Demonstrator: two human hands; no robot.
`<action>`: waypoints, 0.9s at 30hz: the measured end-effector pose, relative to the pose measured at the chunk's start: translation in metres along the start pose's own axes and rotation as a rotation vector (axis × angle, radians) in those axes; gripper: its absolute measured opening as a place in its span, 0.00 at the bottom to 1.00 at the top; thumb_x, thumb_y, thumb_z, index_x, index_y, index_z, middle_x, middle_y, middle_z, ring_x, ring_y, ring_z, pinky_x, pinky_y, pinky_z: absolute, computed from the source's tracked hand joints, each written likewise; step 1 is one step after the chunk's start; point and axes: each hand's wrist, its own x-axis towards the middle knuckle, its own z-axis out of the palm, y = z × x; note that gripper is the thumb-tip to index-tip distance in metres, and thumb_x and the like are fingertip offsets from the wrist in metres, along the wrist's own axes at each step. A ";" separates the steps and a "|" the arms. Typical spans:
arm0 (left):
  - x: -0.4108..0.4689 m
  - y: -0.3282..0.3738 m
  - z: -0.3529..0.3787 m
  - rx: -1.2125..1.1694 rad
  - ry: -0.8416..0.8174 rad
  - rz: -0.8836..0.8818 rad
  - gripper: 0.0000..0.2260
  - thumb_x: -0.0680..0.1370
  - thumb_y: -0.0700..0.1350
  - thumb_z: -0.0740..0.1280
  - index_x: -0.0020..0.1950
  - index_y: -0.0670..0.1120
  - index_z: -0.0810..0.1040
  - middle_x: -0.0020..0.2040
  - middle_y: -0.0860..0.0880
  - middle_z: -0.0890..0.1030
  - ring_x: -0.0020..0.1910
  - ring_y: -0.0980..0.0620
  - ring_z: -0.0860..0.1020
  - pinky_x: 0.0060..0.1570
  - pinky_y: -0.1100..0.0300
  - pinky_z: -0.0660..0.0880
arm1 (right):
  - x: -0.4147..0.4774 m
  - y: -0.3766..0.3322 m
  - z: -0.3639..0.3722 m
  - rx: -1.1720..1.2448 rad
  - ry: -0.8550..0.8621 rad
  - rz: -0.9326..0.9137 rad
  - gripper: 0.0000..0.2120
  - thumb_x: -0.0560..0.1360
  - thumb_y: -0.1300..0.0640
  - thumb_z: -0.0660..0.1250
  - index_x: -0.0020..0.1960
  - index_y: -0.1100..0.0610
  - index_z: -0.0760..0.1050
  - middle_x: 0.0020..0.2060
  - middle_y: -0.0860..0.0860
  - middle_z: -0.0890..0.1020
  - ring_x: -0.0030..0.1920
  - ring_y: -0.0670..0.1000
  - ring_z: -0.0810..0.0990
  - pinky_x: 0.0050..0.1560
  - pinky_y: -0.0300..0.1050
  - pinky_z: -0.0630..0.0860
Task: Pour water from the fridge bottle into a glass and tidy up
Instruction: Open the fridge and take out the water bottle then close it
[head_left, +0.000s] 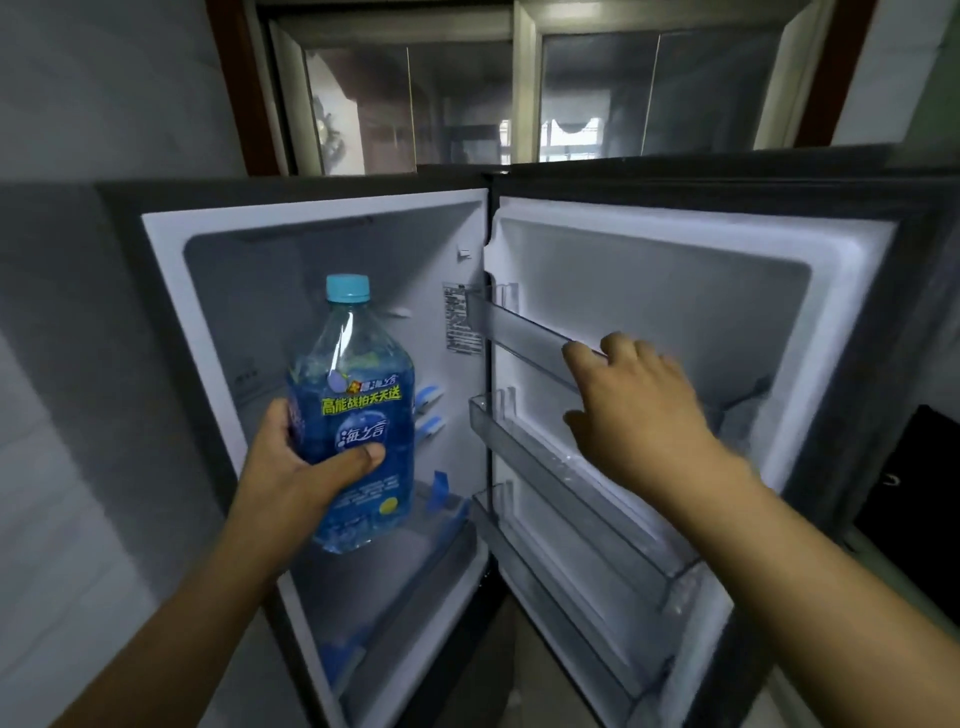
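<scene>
My left hand (306, 462) grips a clear plastic water bottle (358, 395) with a blue label and a light blue cap, upright in front of the fridge's open compartment (249, 322). The cap is on. The fridge door (675, 291) swings open to the right. My right hand (639, 405) reaches toward the door's inner side, fingers spread, fingertips at the upper door shelf (524, 338). It holds nothing. No glass is in view.
The door carries three clear shelves, all bare, the middle shelf (545, 462) below my right hand. Blue tape strips (431, 410) mark the inner fridge wall. A window (524, 88) stands behind the fridge. A dark object (914, 499) sits at the right edge.
</scene>
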 end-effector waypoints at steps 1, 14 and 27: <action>-0.004 0.000 -0.007 -0.003 -0.008 -0.003 0.36 0.56 0.51 0.83 0.61 0.51 0.75 0.52 0.51 0.86 0.48 0.50 0.86 0.44 0.53 0.83 | -0.018 -0.004 -0.011 -0.002 0.040 -0.035 0.24 0.73 0.48 0.70 0.65 0.54 0.69 0.58 0.59 0.75 0.56 0.63 0.75 0.53 0.54 0.70; -0.032 0.007 -0.063 -0.083 0.003 -0.015 0.33 0.53 0.51 0.80 0.57 0.53 0.76 0.50 0.51 0.86 0.46 0.49 0.86 0.39 0.56 0.83 | -0.060 -0.053 -0.001 -0.208 0.579 -0.411 0.19 0.76 0.55 0.66 0.64 0.62 0.78 0.54 0.58 0.83 0.64 0.62 0.77 0.72 0.59 0.61; -0.058 0.015 -0.136 -0.026 0.197 -0.038 0.37 0.53 0.54 0.80 0.60 0.51 0.76 0.52 0.47 0.86 0.48 0.46 0.86 0.46 0.44 0.83 | -0.063 -0.094 -0.006 0.196 0.840 -0.423 0.18 0.75 0.49 0.69 0.63 0.52 0.81 0.73 0.55 0.70 0.78 0.63 0.55 0.71 0.72 0.53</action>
